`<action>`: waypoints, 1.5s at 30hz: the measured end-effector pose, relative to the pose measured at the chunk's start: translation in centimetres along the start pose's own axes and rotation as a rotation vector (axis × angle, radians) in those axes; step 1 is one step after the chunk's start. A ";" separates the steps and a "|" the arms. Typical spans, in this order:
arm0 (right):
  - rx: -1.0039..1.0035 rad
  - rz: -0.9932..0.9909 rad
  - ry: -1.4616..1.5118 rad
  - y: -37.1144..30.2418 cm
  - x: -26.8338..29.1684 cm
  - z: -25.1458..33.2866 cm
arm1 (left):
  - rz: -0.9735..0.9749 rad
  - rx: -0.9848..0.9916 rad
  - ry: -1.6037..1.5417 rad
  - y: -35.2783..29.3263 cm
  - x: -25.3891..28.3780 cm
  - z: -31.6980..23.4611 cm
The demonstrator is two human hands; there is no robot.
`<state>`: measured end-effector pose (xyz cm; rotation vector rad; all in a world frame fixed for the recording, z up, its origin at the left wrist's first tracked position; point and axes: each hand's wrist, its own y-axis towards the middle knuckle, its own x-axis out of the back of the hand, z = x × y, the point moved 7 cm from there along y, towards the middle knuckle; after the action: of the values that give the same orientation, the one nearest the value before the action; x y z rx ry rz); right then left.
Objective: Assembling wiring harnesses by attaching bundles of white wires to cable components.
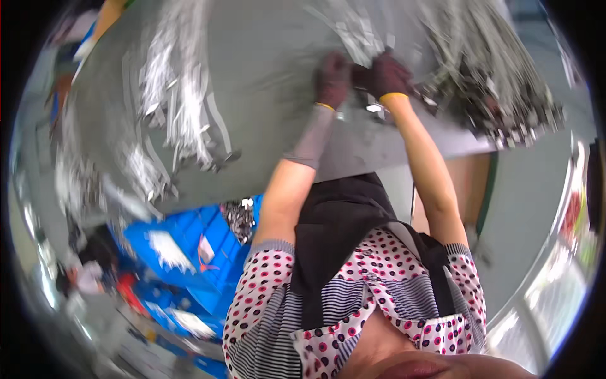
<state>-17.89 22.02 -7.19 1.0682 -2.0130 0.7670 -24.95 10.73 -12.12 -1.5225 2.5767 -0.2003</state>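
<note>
Both arms reach straight out over the grey table (265, 76), hands close together at its middle. The left hand (332, 79), in a dark glove with a grey sleeve on the forearm, is curled shut on small metal parts (372, 107). The right hand (388, 76), also gloved, clenches the same blurred cluster. Bundles of metal strips (170, 82) lie well to the left, and a darker heap (499, 107) lies near the right.
</note>
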 end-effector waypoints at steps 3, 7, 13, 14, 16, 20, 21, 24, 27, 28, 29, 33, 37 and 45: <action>-0.082 0.281 0.723 -3.7 9.9 0.9 | -0.198 -0.074 0.097 -5.7 6.1 -1.6; -0.103 0.368 0.787 -3.8 8.0 4.5 | -0.459 0.002 0.156 -11.0 13.6 0.8; 0.094 0.295 0.827 -0.6 10.3 10.2 | -0.787 0.094 0.034 -17.8 25.5 -2.9; 0.126 0.280 0.831 0.5 10.8 11.4 | -0.819 0.081 0.036 -18.3 26.7 -2.8; 0.299 0.215 0.763 3.2 11.2 14.8 | -0.920 0.244 0.172 -20.7 29.6 -1.2; 0.407 0.077 0.980 7.3 13.3 16.5 | -0.593 0.141 -0.121 -22.3 27.7 -2.1; 0.412 0.075 0.864 7.2 15.7 17.0 | -0.594 0.126 -0.028 -23.3 27.3 -3.1; 0.347 0.114 0.831 8.9 18.0 21.0 | -0.616 0.214 0.046 -27.1 29.4 -5.2; 0.359 0.010 0.852 11.0 19.3 24.4 | -0.760 0.053 0.127 -32.1 34.0 -8.0; 0.314 -0.041 0.859 11.7 19.8 24.8 | -0.845 -0.055 0.237 -34.1 36.0 -9.1; 0.320 0.045 0.799 12.5 19.5 25.4 | -0.862 -0.051 0.216 -36.1 38.0 -9.0; 0.286 0.091 0.479 12.8 21.8 26.1 | -1.236 -0.199 0.428 -47.0 48.6 -11.7; 0.253 -0.124 0.292 3.4 33.1 31.1 | -1.669 -0.046 0.496 -61.3 58.3 -7.1; 1.338 -0.511 1.088 -24.2 48.9 52.0 | -1.906 0.227 0.085 -74.6 72.2 3.9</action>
<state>-32.91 -50.42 7.07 1.2552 -0.1247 1.8964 5.33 -88.49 -5.98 -3.0620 0.2366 -0.6180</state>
